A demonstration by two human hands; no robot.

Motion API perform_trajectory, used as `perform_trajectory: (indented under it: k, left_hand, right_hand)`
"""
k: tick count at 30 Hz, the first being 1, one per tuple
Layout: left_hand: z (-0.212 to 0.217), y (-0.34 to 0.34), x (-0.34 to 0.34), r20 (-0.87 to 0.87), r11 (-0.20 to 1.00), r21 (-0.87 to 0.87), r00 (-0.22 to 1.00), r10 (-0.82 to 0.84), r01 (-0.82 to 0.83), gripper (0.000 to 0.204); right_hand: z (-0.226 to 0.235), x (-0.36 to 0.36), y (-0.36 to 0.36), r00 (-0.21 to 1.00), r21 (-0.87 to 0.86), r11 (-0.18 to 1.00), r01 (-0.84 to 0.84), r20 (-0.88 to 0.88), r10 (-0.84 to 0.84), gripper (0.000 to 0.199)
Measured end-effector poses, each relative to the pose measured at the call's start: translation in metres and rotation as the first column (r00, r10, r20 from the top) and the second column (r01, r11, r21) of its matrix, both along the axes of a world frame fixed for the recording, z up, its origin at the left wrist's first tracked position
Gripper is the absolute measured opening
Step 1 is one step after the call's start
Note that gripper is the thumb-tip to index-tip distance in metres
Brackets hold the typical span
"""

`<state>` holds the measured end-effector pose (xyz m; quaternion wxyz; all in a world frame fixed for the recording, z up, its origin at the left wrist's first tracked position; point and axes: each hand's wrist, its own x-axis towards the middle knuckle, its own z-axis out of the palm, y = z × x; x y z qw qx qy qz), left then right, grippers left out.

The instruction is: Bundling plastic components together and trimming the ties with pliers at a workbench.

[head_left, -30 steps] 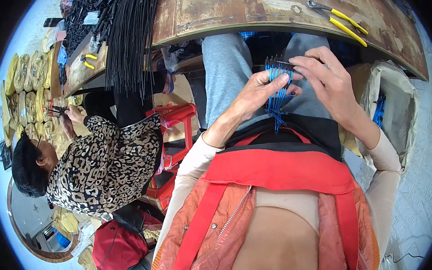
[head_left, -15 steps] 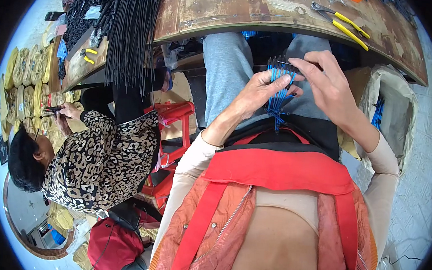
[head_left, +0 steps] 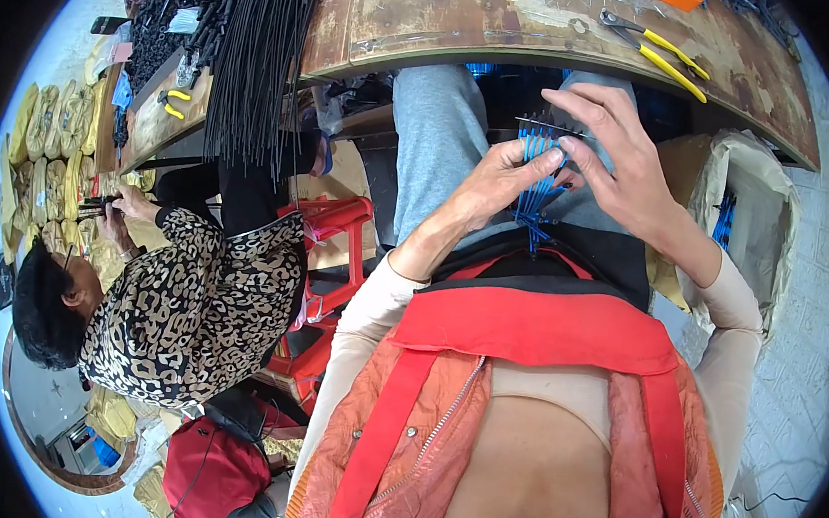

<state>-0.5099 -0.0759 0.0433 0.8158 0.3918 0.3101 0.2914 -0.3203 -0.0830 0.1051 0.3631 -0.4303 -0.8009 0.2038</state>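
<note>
My left hand [head_left: 497, 180] is closed around a fanned bundle of thin blue rods with dark tips [head_left: 535, 195], held over my lap. The dark tips point away from me, and the rods cross and narrow toward my waist. Across the bundle, just under the tips, lies a thin straight metal rod [head_left: 532, 122]. Close on the right is my right hand [head_left: 619, 167], its thumb and fingers spread apart. That thumb comes near the left thumb at the bundle; whether they touch I cannot tell.
Ahead is a worn wooden table [head_left: 448, 24] with yellow-handled pincers [head_left: 660, 51]. A lined box [head_left: 769, 205] at right holds more blue rods [head_left: 724, 219]. Left, a person in a patterned top [head_left: 193, 312] handles dark parts beside long black strands [head_left: 260, 69] and a red stool [head_left: 339, 245].
My right hand's fingers have lifted and spread from the rod tips. The thin metal rod now shows across the bundle. My left hand keeps its hold.
</note>
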Motion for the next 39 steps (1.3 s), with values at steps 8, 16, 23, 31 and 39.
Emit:
perform_trajectory:
  k: [8, 16, 23, 31, 39]
  left_hand:
    - [0.002, 0.006, 0.020, -0.065, 0.988, 0.155, 0.998, 0.000, 0.010, 0.022]
    - [0.039, 0.046, 0.046, -0.161, 0.767, 0.641, 0.978, 0.135, -0.001, 0.022]
    - [0.034, 0.058, 0.038, -0.121, 0.850, 0.524, 0.983, 0.137, -0.054, 0.020]
    - [0.048, 0.077, 0.037, -0.254, 0.675, 0.732, 0.957, 0.140, 0.095, 0.021]
    - [0.022, 0.087, 0.026, -0.159, 0.801, 0.595, 0.986, 0.041, 0.062, 0.024]
  right_hand:
    - [0.025, 0.025, 0.042, 0.992, 0.072, 0.997, 0.020, -0.126, -0.011, 0.034]
    - [0.004, 0.070, 0.117, 0.902, 0.212, 0.977, -0.018, 0.425, -0.076, 0.016]
    - [-0.026, 0.037, 0.145, 0.530, 0.325, 0.944, -0.064, 0.812, -0.243, 0.019]
    - [0.027, 0.072, 0.140, 0.904, 0.231, 0.973, 0.021, 0.412, -0.117, 0.013]
    - [0.058, 0.068, 0.064, 0.975, 0.105, 0.989, 0.099, 0.187, -0.118, 0.019]
